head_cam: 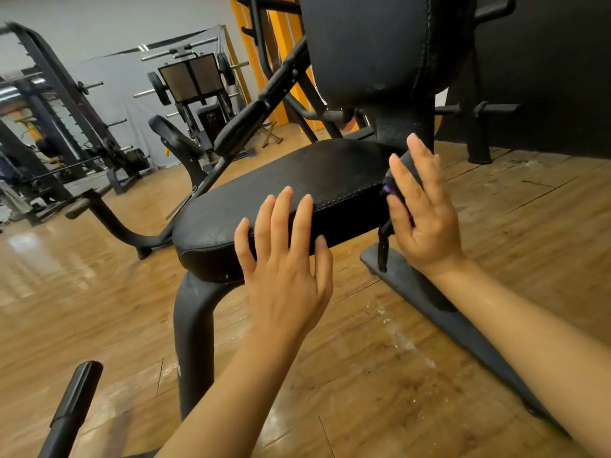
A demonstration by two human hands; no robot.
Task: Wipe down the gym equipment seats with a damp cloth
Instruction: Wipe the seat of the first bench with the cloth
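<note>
The black padded vinyl seat (297,190) of a gym machine sits on a curved black steel post (195,328), with a tall black padded backrest (373,44) rising behind it. The left hand (284,259) lies with straight, spread fingers against the seat's near edge, holding nothing. The right hand (423,213) presses a dark purple damp cloth (395,190) flat against the seat's right side, fingers straight and slightly apart; a strip of the cloth hangs below the palm. Most of the cloth is hidden behind that hand. The floor (380,375) is glossy wooden planking with pale scuffs near the machine's flat grey base bar (439,312). Further black racks and a plate-loaded machine (191,84) stand by a grey wall, blurred. A black padded handle (71,404) is cut off at the lower left.
</note>
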